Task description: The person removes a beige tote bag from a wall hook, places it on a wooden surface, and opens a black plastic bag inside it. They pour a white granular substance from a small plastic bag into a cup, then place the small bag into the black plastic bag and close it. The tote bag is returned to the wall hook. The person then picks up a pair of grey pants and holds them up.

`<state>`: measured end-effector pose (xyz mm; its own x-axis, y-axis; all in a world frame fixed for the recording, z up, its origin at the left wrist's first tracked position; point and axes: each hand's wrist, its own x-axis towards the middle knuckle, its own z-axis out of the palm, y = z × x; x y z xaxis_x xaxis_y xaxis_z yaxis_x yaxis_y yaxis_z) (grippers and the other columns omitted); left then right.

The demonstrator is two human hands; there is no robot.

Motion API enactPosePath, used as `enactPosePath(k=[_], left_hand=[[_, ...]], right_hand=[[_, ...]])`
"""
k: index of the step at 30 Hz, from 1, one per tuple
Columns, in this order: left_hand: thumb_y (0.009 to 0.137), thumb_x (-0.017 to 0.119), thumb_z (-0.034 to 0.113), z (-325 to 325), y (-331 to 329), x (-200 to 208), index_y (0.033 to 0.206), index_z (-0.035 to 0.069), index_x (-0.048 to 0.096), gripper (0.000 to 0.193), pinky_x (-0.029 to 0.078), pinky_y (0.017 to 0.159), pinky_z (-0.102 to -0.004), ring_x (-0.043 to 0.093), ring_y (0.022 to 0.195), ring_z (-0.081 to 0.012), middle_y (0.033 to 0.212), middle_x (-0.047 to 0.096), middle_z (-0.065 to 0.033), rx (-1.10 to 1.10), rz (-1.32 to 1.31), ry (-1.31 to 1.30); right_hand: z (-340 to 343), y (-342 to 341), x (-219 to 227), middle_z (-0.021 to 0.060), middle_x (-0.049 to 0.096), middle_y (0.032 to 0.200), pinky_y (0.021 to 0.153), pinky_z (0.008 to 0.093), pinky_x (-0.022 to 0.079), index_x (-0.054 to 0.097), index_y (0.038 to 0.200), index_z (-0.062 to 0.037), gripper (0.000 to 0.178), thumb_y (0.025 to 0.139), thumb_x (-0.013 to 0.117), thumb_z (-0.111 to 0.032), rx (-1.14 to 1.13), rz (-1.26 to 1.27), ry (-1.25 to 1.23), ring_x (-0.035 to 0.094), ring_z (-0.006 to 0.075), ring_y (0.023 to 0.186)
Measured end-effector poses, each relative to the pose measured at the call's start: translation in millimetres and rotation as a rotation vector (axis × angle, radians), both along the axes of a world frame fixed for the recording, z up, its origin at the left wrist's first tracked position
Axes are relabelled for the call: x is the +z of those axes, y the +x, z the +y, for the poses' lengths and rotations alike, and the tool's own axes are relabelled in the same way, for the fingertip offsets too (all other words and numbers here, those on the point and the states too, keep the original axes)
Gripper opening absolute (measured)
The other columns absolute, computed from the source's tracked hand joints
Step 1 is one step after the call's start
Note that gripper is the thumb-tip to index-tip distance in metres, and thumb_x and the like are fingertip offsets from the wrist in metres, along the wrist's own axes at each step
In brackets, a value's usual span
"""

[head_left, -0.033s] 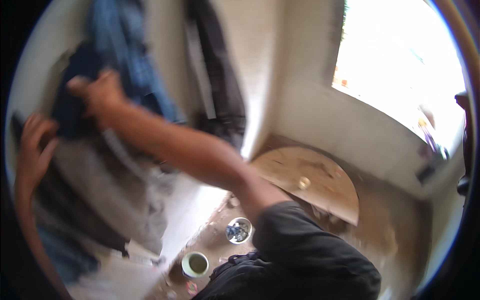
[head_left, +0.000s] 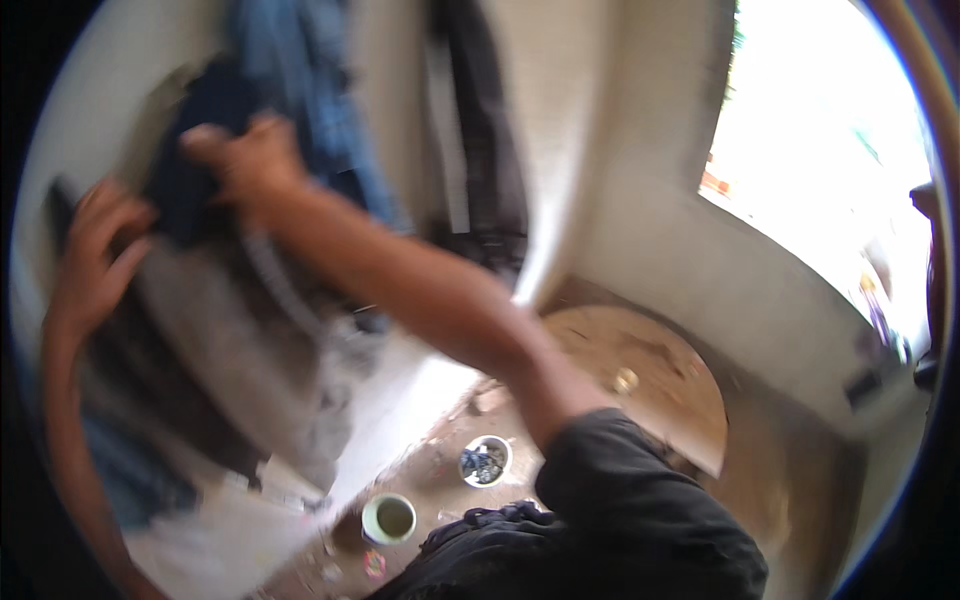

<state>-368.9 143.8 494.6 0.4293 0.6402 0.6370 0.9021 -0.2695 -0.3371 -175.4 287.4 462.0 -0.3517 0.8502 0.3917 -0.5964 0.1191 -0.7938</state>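
Note:
Clothes hang along the wall at the left. My left hand curls its fingers at the upper edge of a grey-brown garment, which drops below both hands. My right hand reaches across, closed at a dark navy garment that hangs above the grey-brown one. Motion blurs its fingertips. Blue jeans hang just beyond my right hand, and dark trousers with a pale stripe hang farther right. What lies behind the cloth is hidden.
On the floor stand a pale green bucket and a white bucket with bits inside. A round-edged wooden board bearing a small yellowish object lies near the corner. A bright window opening is at the right.
The view has shifted, so the hands, clothes and window appear farther right. Both hands stay at the garments in much the same pose.

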Motion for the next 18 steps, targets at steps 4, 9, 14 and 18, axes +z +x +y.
enactPosePath(k=[4,9,14,18], left_hand=[[0.083,0.076,0.007,3.8,-4.5,-5.5,0.105,0.008,0.070,0.023,0.027,0.127,-0.0507,0.063,0.108,-0.0266,0.096,0.063,-0.0069,-0.180,0.110,0.013],[0.091,0.073,0.008,-2.4,-4.3,-15.0,0.108,0.009,0.072,0.018,0.044,0.108,-0.0406,0.062,0.110,-0.0227,0.102,0.064,-0.0046,-0.139,-0.118,-0.050],[0.090,0.073,0.003,11.4,9.7,-26.0,0.109,0.007,0.070,0.020,0.047,0.101,-0.0388,0.062,0.107,-0.0228,0.102,0.063,-0.0052,-0.208,-0.143,-0.034],[0.090,0.072,0.003,11.2,1.8,-24.7,0.115,0.007,0.068,0.025,0.050,0.096,-0.0350,0.064,0.102,-0.0187,0.105,0.065,-0.0047,-0.270,-0.169,-0.024]], right_hand=[[9.6,22.6,-12.5,0.0119,0.074,0.100,0.070,0.0449,0.062,0.071,0.104,0.0001,0.030,0.084,0.086,-0.014,0.007,-0.193,0.251,0.073,0.0247,0.087],[22.8,35.4,11.8,0.0113,0.076,0.109,0.085,0.0490,0.058,0.072,0.113,-0.0034,0.036,0.086,0.086,-0.022,0.038,-0.291,0.386,0.072,0.0248,0.103],[-3.1,11.3,10.2,0.0064,0.073,0.113,0.084,0.0491,0.055,0.066,0.120,-0.0096,0.040,0.088,0.085,-0.021,-0.090,0.096,0.276,0.070,0.0249,0.105],[-18.0,-21.9,-22.4,0.0092,0.063,0.131,0.098,0.0502,0.054,0.053,0.138,-0.0082,0.053,0.093,0.079,-0.019,-0.085,0.419,0.209,0.063,0.0273,0.121]])
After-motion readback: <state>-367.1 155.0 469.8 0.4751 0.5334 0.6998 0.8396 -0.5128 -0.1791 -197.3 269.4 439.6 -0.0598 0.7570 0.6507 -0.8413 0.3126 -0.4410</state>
